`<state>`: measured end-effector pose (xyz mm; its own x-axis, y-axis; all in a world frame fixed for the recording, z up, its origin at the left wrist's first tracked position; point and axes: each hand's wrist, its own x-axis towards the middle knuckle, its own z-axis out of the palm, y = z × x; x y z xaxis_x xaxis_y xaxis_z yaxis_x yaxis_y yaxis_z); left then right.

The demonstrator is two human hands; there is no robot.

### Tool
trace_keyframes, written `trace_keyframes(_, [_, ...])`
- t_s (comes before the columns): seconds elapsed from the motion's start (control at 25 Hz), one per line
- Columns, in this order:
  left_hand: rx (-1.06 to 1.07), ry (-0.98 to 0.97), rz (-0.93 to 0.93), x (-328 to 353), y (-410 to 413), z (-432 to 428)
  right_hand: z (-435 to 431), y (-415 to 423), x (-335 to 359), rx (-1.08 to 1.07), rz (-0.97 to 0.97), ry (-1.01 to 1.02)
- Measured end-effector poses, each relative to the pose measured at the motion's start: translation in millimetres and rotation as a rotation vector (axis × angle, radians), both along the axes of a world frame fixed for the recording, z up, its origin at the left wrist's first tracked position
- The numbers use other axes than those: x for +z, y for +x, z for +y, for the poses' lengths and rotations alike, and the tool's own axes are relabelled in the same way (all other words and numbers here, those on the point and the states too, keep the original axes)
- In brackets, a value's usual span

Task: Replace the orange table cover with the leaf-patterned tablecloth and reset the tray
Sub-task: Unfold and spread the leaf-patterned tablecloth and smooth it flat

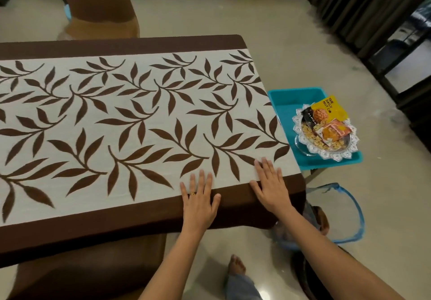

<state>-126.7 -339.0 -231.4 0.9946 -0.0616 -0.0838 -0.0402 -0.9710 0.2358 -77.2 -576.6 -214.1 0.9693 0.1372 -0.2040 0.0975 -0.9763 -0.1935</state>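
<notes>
pale floor tiles (233, 15) run all around our table, and a brown pillar (98, 3) stands at the far left. over the table lies the leaf-patterned tablecloth (140, 117), white with brown leaves and a dark brown border. it looks flat and smooth. we cannot see the orange table cover for sure.

our left hand (199, 200), with a ring (193, 193) on one finger, lies flat on the near edge of the cloth, fingers straight and spread. our right hand (270, 185) lies just beside it, nearer the corner, flat and spread too. both press down and hold nothing. we think we are smoothing the cloth.

just beside the right end of the table sits the blue-green tray (286, 99), not on the cloth yet. a silver dish (345, 155) with snack packets (328, 110) rests in it and reaches the tray's rim. a clear bag (349, 206) with blue trim lies on the floor below. dark curtains (361, 1) hang at the far right.

what could go wrong? if our hands push too hard to one side, the cloth could slide and hang crooked. when we lift the tray, the dish could slip, because it sits close to the rim, and the snacks would spill. dragging the tray could bunch the cloth.
</notes>
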Motion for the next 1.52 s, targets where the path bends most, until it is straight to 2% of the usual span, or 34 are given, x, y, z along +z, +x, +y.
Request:
trace_keyframes(0.2, [0.014,-0.003,0.043,2,2,-60,-67,-2,1,-0.089,0.008,-0.002])
trace_keyframes(0.52, [0.06,0.016,0.087,9,16,-93,-70,2,6,-0.077,-0.003,0.042])
trace_keyframes(0.76, [0.061,0.0,0.075,6,42,-71,-90,11,1,-0.027,0.035,0.051])
trace_keyframes(0.96, [0.145,0.002,0.052,5,73,-22,-106,8,0,-0.068,0.073,0.131])
trace_keyframes(1.12, [0.114,-0.068,0.074,10,117,-23,-100,9,4,-0.138,0.087,0.192])
trace_keyframes(1.24, [0.089,-0.072,0.087,15,155,-43,-79,31,17,-0.205,0.033,0.233])
trace_keyframes(1.52, [0.221,-0.071,0.033,10,215,-24,-29,137,12,-0.04,-0.017,0.158])
